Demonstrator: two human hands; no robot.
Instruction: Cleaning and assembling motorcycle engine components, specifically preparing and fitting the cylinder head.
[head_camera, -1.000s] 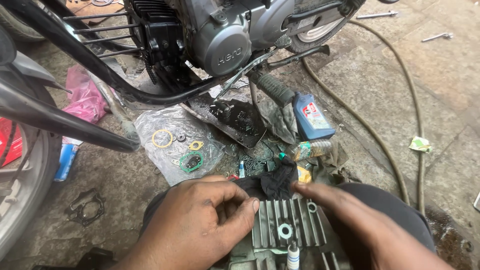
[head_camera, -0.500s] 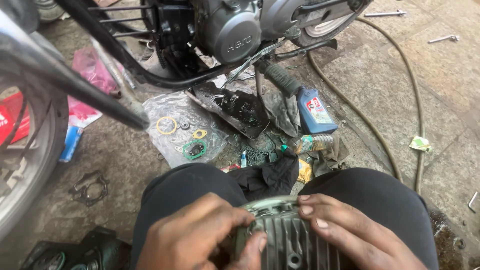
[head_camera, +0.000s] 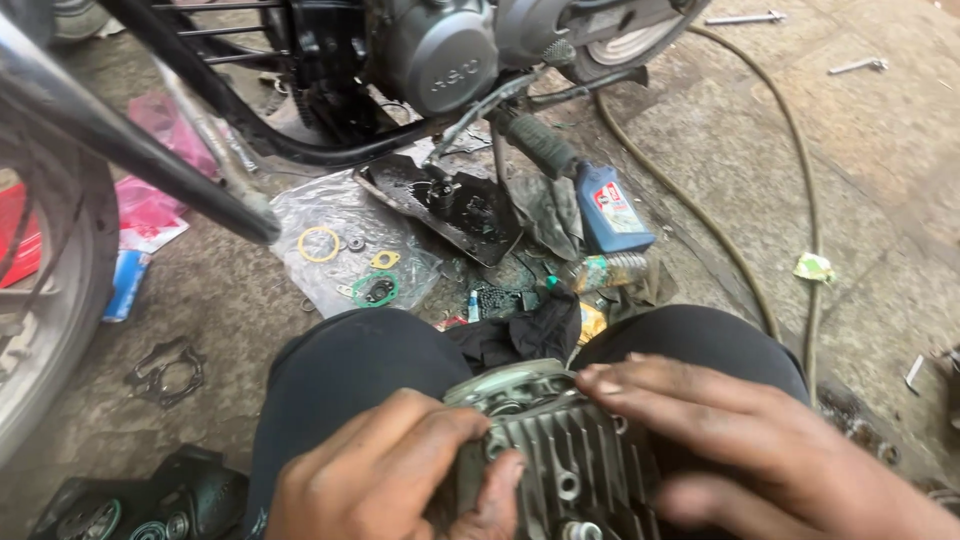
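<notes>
A grey finned metal engine head rests on my lap, between my knees in dark trousers. My left hand grips its left side, thumb pressed on the fins. Across its upper right edge lies my right hand, fingers flat and pointing left. A black rag is bunched just beyond the part, between my knees.
A motorcycle engine and frame stand ahead, with a wheel at left. On the ground lie a plastic sheet with gaskets and rings, a blue oil bottle, a black oily pan, a hose and a dark gasket.
The view has drawn closer and lower. My hands shifted on the finned part: the left wraps its left side, the right lies flatter across the top right.
</notes>
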